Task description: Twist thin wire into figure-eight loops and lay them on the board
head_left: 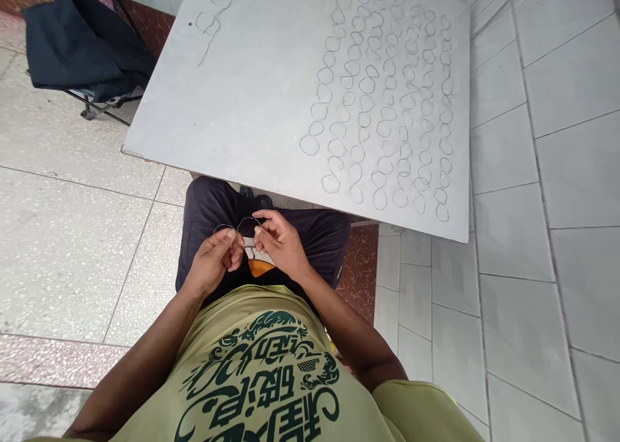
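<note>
Above my lap, a thin wire (pixel 248 218) bent into rounded loops stretches between both hands. My left hand (pixel 217 254) pinches it near the middle, with one loop rising above the thumb. Over to the right, my right hand (pixel 278 238) grips the other loop's end between thumb and fingers. Beyond them, on the white table (pixel 242 106), lie several rows of similar looped wires (pixel 367 86), shaped like rounded eights. A few looser wire pieces (pixel 213 28) rest near the table's far left.
A dark folding chair (pixel 87 41) stands on the tiled floor at the left. White wall tiles (pixel 513 170) run along the right side of the table. The table's near edge is just past my knees (pixel 208 203). Something orange (pixel 260 268) shows below my hands.
</note>
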Demonstrator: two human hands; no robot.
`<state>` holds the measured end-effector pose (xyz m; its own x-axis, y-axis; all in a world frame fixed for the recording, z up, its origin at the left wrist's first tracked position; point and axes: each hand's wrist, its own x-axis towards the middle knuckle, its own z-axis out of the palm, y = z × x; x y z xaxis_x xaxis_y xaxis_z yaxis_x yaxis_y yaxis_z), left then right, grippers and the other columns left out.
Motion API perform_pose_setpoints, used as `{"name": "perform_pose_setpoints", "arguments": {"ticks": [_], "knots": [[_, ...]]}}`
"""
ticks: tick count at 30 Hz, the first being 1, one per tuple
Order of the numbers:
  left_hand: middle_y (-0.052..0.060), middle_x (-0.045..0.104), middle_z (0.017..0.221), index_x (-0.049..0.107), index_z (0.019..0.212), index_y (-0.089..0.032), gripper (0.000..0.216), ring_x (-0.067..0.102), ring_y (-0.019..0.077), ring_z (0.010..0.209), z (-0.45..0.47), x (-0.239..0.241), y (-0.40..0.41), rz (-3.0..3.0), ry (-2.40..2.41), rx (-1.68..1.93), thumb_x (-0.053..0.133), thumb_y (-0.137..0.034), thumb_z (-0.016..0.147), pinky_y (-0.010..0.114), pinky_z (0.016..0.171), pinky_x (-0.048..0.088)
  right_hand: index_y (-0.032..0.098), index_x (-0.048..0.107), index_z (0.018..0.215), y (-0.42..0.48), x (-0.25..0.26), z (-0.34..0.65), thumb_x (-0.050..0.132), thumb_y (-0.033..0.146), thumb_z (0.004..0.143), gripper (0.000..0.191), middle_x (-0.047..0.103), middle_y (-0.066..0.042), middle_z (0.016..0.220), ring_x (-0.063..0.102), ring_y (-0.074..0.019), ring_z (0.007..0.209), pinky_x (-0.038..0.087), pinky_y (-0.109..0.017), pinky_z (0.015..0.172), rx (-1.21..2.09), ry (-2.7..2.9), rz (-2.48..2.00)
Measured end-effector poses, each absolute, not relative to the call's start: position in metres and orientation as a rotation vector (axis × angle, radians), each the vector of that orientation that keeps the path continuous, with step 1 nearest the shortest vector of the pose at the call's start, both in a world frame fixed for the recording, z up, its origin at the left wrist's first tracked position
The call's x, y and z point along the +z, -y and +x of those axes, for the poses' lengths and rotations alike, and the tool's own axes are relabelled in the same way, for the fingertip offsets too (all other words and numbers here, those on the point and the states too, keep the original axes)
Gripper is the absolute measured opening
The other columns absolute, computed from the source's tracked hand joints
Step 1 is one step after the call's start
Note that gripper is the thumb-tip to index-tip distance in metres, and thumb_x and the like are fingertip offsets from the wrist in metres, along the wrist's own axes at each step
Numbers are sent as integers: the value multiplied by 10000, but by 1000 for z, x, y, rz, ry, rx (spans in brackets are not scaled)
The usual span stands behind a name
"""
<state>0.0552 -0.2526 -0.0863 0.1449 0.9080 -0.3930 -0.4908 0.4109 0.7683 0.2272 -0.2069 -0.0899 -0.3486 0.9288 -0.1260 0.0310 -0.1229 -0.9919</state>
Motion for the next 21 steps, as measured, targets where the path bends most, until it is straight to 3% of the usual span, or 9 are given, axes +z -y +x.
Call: {"name": "perform_pose_setpoints", "arguments": {"ticks": [7,9,14,21], "knots": [[-48,441,541,625,839,-170,277,374,85,462,53,-84,252,531,-953,1081,668,-409,971,210,450,279,223,539,1380,203,-78,250,554,245,1030,351,665,-75,1113,658,-184,981,549,-319,866,1158,1985,-937],[-50,433,534,618,829,-169,285,366,82,454,52,-84,251,524,-946,1067,660,-410,976,210,445,274,213,585,1331,198,-73,257,537,237,1049,287,662,-102,1163,644,-208,1058,534,-353,946,1045,2173,-856],[-44,468,544,618,830,-174,304,383,85,458,52,-90,250,565,-954,997,653,-437,979,207,436,289,195,687,1068,188,-73,268,507,250,1077,189,693,-110,1063,642,-218,1001,535,-355,908,829,2425,-728],[-47,469,536,580,775,-193,390,413,94,464,54,-94,249,764,-1116,968,601,-513,999,221,460,330,192,681,1031,190,-80,268,532,251,1070,165,703,-101,1013,660,-202,946,545,-338,866,934,2348,-691]]}}
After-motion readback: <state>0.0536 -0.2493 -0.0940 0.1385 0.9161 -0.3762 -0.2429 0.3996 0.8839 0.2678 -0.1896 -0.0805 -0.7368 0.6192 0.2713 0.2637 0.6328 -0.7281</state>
